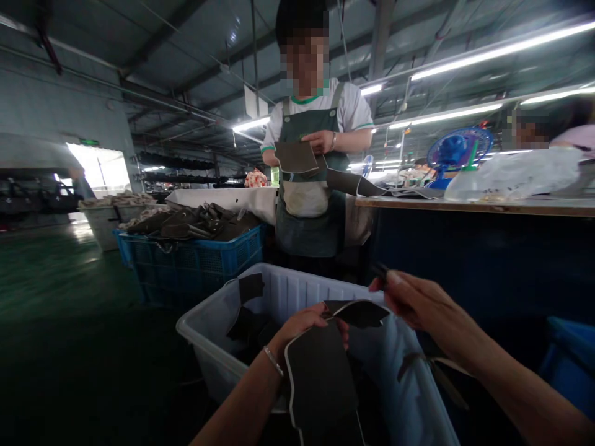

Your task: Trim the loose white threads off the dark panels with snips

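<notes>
My left hand [300, 325], with a bracelet at the wrist, grips a dark grey-brown cut panel [323, 378] with pale edges, perhaps leather or coated cloth. The panel hangs down toward me, and a narrower dark flap [360, 313] sticks out to the right above the fingers. Just up and right of that flap, my right hand [413, 300] is closed in a pinch on a small dark object [381, 271], too blurred to name. Both hands are over a white plastic bin [297, 282], where more dark pieces [253, 325] lie.
A person in an apron [309, 229] stands across the bin, holding a similar panel [296, 157]. At left, a blue crate [195, 254] is heaped with dark pieces. On the right are a worktable [465, 206], a blue fan [453, 152] and another blue container [569, 353].
</notes>
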Available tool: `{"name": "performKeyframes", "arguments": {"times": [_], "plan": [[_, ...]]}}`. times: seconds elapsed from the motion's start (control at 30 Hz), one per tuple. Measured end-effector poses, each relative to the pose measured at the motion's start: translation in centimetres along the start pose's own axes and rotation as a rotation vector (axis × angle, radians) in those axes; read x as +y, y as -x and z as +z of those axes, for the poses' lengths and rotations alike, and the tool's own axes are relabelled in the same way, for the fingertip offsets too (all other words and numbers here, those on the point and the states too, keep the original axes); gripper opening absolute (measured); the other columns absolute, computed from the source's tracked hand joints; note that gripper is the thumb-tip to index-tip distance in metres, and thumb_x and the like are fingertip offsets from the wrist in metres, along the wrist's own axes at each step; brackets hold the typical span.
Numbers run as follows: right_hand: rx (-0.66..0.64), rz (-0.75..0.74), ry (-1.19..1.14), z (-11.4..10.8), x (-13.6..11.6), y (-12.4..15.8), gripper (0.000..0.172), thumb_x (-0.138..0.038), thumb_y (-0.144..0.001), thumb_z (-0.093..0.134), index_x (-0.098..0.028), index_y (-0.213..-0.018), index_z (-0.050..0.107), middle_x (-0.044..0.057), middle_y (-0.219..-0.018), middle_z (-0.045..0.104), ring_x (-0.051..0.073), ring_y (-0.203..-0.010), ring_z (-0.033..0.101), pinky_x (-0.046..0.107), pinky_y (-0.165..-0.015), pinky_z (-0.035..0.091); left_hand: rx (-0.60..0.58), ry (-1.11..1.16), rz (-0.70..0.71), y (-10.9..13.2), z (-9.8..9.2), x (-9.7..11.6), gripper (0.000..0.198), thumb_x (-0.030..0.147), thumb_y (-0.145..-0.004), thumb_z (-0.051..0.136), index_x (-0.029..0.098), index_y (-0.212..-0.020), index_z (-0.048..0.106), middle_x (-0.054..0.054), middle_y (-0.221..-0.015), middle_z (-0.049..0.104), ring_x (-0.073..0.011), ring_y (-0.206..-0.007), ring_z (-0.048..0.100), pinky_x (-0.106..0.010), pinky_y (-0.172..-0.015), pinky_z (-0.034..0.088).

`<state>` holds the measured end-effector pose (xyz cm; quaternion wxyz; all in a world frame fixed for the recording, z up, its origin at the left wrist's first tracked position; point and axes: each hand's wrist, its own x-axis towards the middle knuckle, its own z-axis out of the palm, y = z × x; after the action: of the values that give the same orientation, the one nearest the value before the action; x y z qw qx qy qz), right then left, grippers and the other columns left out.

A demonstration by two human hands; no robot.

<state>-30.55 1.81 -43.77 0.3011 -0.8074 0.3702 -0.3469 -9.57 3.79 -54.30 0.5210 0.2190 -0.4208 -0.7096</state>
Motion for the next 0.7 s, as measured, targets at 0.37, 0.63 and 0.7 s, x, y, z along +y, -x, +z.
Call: {"name": "performKeyframes", "arguments": {"times": [0.37, 0.63, 0.7], "plan": [[-0.36, -0.065, 0.253, 4.3, 1.1, 0.5, 0.053, -0.046, -0.097, 0.024, -0.016, -0.072, 0.061, 0.004, -0.075, 0.058, 0.014, -0.067, 0.048, 0.026, -0.067, 0.035, -0.117, -0.156, -0.03, 0.8, -0.3, 1.3, 0.061, 0.013, -0.062, 0.051, 0.012, -0.123, 0.048, -0.013, -0.085, 0.07, -0.0247, -0.077, 0.067, -0.035, -0.07, 0.05], [-0.394, -0.011, 0.075, 4.9, 2.2, 0.0, 0.053, -0.058, -0.091, 0.036, -0.017, -0.074, 0.065, 0.002, -0.067, 0.055, 0.012, -0.058, 0.041, 0.025, -0.054, 0.027, -0.168, -0.119, -0.032, 1.6, 0.4, 1.8, 0.055, 0.013, -0.062, 0.052, 0.012, -0.116, 0.053, -0.01, -0.088, 0.068, -0.0241, -0.081, 0.066, -0.035, -0.073, 0.05], [-0.399, -0.009, 0.018, 5.0, 2.8, -0.2, 0.052, -0.058, -0.09, 0.039, -0.015, -0.075, 0.064, 0.002, -0.066, 0.052, 0.012, -0.057, 0.038, 0.024, -0.053, 0.026, -0.152, -0.121, -0.03, 1.7, 0.4, 1.9, 0.054, 0.012, -0.061, 0.052, 0.012, -0.115, 0.054, -0.01, -0.091, 0.068, -0.0237, -0.082, 0.066, -0.035, -0.075, 0.049]]}}
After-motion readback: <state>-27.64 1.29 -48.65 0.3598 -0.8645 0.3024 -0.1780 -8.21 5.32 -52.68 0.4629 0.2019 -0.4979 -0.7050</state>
